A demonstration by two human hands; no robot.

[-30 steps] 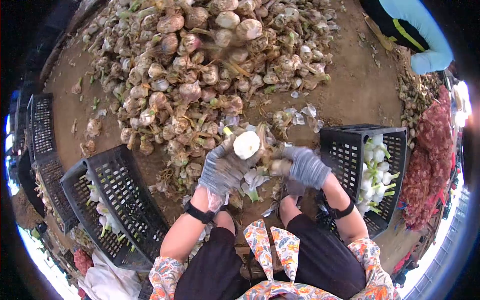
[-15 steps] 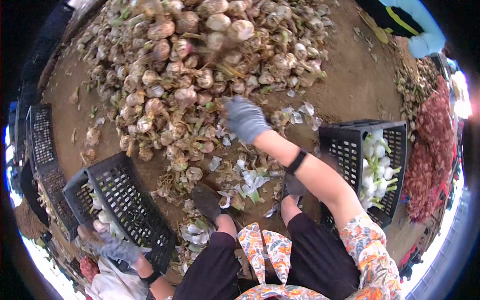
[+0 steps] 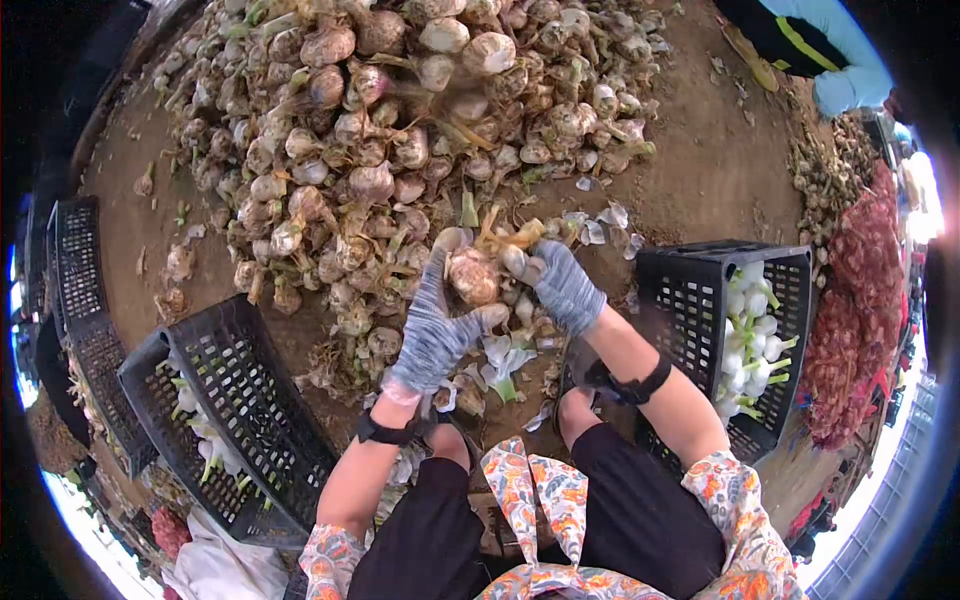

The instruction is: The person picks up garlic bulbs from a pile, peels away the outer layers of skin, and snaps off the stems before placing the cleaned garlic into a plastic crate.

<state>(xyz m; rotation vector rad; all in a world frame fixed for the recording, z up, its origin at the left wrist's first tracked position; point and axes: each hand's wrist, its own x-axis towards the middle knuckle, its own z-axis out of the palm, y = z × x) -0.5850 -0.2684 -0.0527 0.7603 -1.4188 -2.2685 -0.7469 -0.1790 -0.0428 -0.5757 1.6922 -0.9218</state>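
In front of my knees, my left hand (image 3: 437, 325), in a grey glove, is closed round a dirt-stained garlic bulb (image 3: 474, 277) with its dry stalk pointing up. My right hand (image 3: 566, 288), gloved the same way, has its fingers closed at the bulb's right side, by the yellowish stalk (image 3: 520, 236). Exactly what its fingertips pinch is partly hidden. Behind both hands rises a large heap of unpeeled garlic (image 3: 370, 130). Pale peeled skins (image 3: 502, 365) lie on the ground below the hands.
A tilted black crate (image 3: 250, 400) with white garlic stands at left, and another black crate (image 3: 690, 300) with cleaned bulbs at right. Red mesh sacks (image 3: 855, 300) lie beyond it. Another person's blue sleeve (image 3: 850, 90) shows at the upper right.
My left hand has come from the left crate to the middle, where it now holds a garlic bulb. My right hand has drawn back from the heap to meet it.
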